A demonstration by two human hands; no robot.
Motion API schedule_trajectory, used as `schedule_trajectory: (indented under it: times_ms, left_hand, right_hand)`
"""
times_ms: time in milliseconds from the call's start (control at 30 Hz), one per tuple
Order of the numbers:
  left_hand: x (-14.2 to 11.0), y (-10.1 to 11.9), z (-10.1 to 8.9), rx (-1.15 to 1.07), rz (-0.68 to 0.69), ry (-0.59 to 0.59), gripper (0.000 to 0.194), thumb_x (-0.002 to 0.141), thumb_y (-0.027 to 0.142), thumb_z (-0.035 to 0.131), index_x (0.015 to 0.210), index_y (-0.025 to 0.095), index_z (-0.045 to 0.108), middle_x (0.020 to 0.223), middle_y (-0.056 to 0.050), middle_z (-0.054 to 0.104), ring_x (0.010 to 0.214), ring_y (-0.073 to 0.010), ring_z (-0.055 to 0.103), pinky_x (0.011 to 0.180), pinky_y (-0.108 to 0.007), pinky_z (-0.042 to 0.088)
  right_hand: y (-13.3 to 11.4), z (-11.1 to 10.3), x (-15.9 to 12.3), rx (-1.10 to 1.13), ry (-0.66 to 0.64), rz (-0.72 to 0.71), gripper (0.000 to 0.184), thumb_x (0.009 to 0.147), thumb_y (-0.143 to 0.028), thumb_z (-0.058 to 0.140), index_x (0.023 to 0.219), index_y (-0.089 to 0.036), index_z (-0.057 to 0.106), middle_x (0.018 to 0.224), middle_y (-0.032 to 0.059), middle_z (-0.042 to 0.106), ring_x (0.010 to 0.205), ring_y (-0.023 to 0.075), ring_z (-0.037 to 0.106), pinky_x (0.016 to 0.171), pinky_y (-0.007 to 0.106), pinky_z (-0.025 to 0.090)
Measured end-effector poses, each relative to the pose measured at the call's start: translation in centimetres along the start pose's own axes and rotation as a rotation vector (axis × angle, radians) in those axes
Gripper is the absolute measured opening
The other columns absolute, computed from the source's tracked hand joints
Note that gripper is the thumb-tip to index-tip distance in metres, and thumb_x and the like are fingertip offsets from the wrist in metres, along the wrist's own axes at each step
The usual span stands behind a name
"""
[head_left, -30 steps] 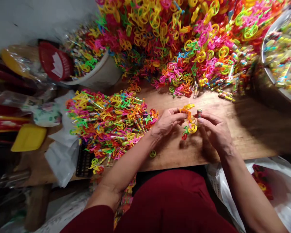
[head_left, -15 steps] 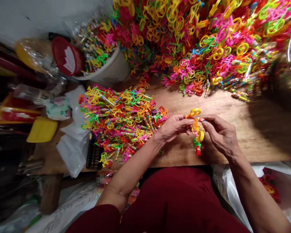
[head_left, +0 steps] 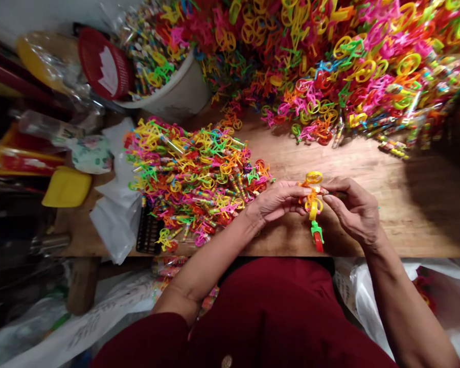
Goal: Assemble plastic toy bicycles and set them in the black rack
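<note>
My left hand (head_left: 278, 200) pinches a small plastic toy bicycle (head_left: 312, 204) with orange frame, yellow wheels and a green-and-red piece hanging below it. My right hand (head_left: 352, 207) is closed on the same toy from the right, its fingertips pressing a thin candy tube (head_left: 322, 190) against it. Both hands hover just above the wooden table (head_left: 387, 204), close to its near edge. To the left of my left hand lies a heap of toy bicycles with candy tubes (head_left: 193, 174).
A large pile of loose coloured bicycles (head_left: 329, 61) covers the back of the table. A white tub (head_left: 176, 94) of candy tubes, a red lid (head_left: 103, 64), a yellow block (head_left: 66, 188) and white plastic bags (head_left: 111, 230) sit at the left.
The candy tube has gone from upright in my right hand to lying against the toy. The toy's green-and-red end now hangs lower. The camera has tilted, shifting the scene slightly.
</note>
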State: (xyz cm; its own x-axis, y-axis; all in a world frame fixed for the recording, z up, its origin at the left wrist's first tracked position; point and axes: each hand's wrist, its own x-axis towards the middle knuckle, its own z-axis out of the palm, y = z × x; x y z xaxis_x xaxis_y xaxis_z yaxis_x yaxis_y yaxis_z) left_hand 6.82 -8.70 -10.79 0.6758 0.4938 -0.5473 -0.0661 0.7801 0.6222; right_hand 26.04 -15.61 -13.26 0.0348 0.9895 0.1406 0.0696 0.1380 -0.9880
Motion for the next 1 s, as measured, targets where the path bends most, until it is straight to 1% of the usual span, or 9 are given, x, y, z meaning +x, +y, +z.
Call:
schedule_trajectory:
  times_ms: [100,233,367,567,667,800,900,933,1000]
  left_hand:
    - [-0.1,0.2,0.5,-0.006,-0.011,0.028,0.027,0.072,0.028,0.084,0.086,0.008,0.073,0.076,-0.003,0.068,0.063,-0.0086,0.062,0.060,-0.021,0.049]
    - [-0.4,0.2,1.3,0.012,-0.003,0.062,0.020,0.074,0.024,0.080,0.081,0.009,0.069,0.068,0.000,0.062,0.056,-0.0064,0.057,0.053,-0.019,0.046]
    - [-0.6,-0.4,1.6,0.062,0.049,0.141,0.017,0.072,0.021,0.078,0.078,0.009,0.068,0.068,0.000,0.063,0.055,-0.0057,0.057,0.051,-0.017,0.045]
    - [-0.5,-1.1,1.3,0.093,-0.001,0.190,0.015,0.075,0.019,0.076,0.075,0.010,0.064,0.065,0.001,0.062,0.052,-0.0056,0.056,0.050,-0.018,0.044]
    - [-0.3,-1.5,1.1,0.083,-0.039,0.191,0.013,0.078,0.017,0.074,0.076,0.010,0.064,0.065,0.001,0.062,0.053,-0.0062,0.056,0.050,-0.019,0.045]
    - [-0.1,-1.8,1.1,0.046,-0.046,0.149,0.023,0.075,0.026,0.080,0.085,0.009,0.067,0.069,0.000,0.064,0.054,-0.0076,0.059,0.052,-0.021,0.049]
    - [-1.0,-0.2,0.8,0.119,0.022,0.184,0.039,0.070,0.037,0.086,0.091,0.011,0.067,0.072,0.000,0.067,0.054,-0.0081,0.059,0.052,-0.022,0.048]
    - [-1.9,0.9,0.5,0.177,0.062,0.235,0.042,0.068,0.040,0.088,0.093,0.012,0.067,0.072,0.000,0.067,0.055,-0.0083,0.059,0.053,-0.022,0.047]
    - [-4.6,3.9,-0.4,0.326,0.182,0.420,0.046,0.066,0.040,0.091,0.099,0.017,0.067,0.071,0.002,0.068,0.056,-0.0089,0.058,0.055,-0.022,0.044]
  right_hand:
    - [0.1,-0.3,-0.3,-0.017,-0.030,-0.025,0.009,0.096,-0.031,0.066,0.102,-0.026,0.071,0.099,0.0044,0.072,0.094,0.0203,0.070,0.085,0.036,0.057]
    - [0.6,-0.1,-1.2,-0.058,0.020,0.003,0.008,0.097,-0.033,0.064,0.098,-0.026,0.067,0.090,0.0035,0.067,0.084,0.0200,0.066,0.077,0.037,0.055]
    - [0.5,0.1,-1.7,-0.189,0.035,-0.067,0.006,0.095,-0.030,0.063,0.097,-0.027,0.066,0.084,0.0031,0.067,0.079,0.0199,0.065,0.073,0.037,0.054]
    - [-0.7,-0.4,-1.2,-0.320,-0.103,-0.060,0.005,0.092,-0.030,0.064,0.091,-0.027,0.068,0.081,0.0030,0.071,0.071,0.0186,0.066,0.065,0.033,0.053]
    - [-0.6,-0.7,-1.2,-0.299,-0.154,-0.029,0.006,0.092,-0.030,0.065,0.091,-0.026,0.070,0.083,0.0032,0.073,0.071,0.0186,0.067,0.065,0.033,0.053]
    - [-0.8,-0.3,-1.0,-0.309,-0.098,-0.094,0.010,0.094,-0.024,0.062,0.097,-0.026,0.071,0.085,0.0029,0.075,0.072,0.0181,0.068,0.066,0.032,0.054]
    - [-1.6,0.1,-0.3,-0.357,-0.048,-0.179,0.015,0.095,-0.023,0.062,0.107,-0.027,0.071,0.088,0.0031,0.075,0.069,0.0164,0.067,0.065,0.031,0.054]
    - [-1.8,0.0,0.0,-0.369,-0.035,-0.188,0.021,0.094,-0.024,0.064,0.114,-0.027,0.070,0.089,0.0029,0.075,0.066,0.0152,0.065,0.062,0.030,0.054]
    - [-1.9,-0.5,0.4,-0.390,0.026,-0.180,0.034,0.094,-0.027,0.067,0.128,-0.026,0.065,0.090,0.0023,0.074,0.060,0.0133,0.060,0.057,0.028,0.052]
